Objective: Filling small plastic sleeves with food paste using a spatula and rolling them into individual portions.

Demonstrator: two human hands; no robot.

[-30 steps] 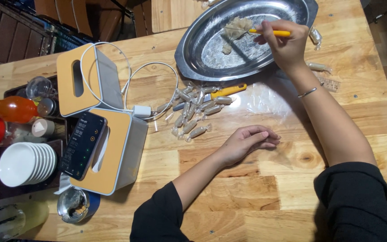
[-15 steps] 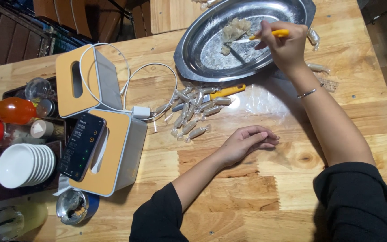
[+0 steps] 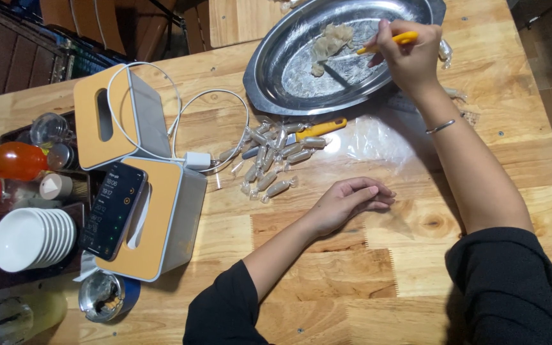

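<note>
Head view: pale butcher-block wooden table (image 3: 365, 281), knots and screw heads visible; dark slatted furniture beyond its 11 o'clock edge. Right hand (image 3: 410, 54) at 1 o'clock, fingers closed round a yellow-handled tool (image 3: 396, 41) over an oval metal tray (image 3: 289, 70) holding a pale clump (image 3: 328, 43). Left hand (image 3: 349, 201) near centre, loosely curled on the wood, holding nothing. Wrapped candies (image 3: 269, 160) lie at its 11 o'clock, a second yellow-handled tool (image 3: 317, 130) among them. Two tissue boxes (image 3: 154, 217), a phone (image 3: 113, 207) and stacked white bowls (image 3: 30, 237) at 9 o'clock.

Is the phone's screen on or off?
On. The phone, lying on the tissue box, shows bright lines of text on its dark screen.
</note>
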